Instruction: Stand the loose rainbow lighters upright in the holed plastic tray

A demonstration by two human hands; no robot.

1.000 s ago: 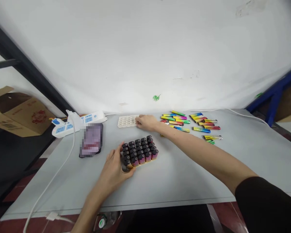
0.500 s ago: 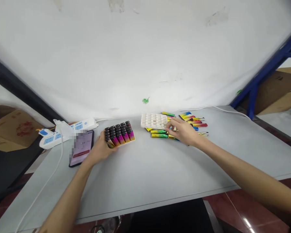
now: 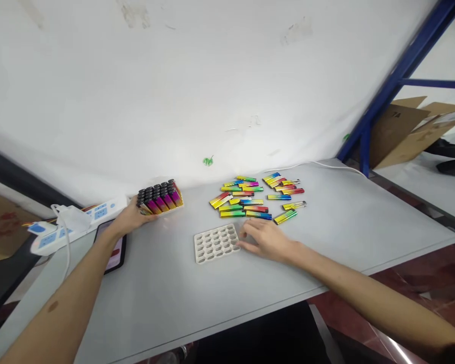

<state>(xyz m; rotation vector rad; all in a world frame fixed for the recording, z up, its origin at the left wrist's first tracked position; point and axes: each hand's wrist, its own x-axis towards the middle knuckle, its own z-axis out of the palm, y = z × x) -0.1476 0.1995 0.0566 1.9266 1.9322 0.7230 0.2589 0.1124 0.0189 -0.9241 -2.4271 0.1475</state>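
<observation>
Toward the middle of the desk (image 3: 163,313), my right hand (image 3: 263,238) has thumb and forefinger parted at the right edge of the pitted white tray (image 3: 217,243); I see nothing held, and can't tell whether they touch it. My left hand (image 3: 131,218) is curled round the left end of a block of lighters (image 3: 160,197), near the desk's back edge. Gripping just one end could, I judge, tip the block and spill lighters. A careless sideways knock from my right fingers could skew the tray; a backward one could drive it into the loose coloured cases (image 3: 242,201). My left fingertips are hidden behind the block, and my forearm covers part of the phone (image 3: 116,258).
</observation>
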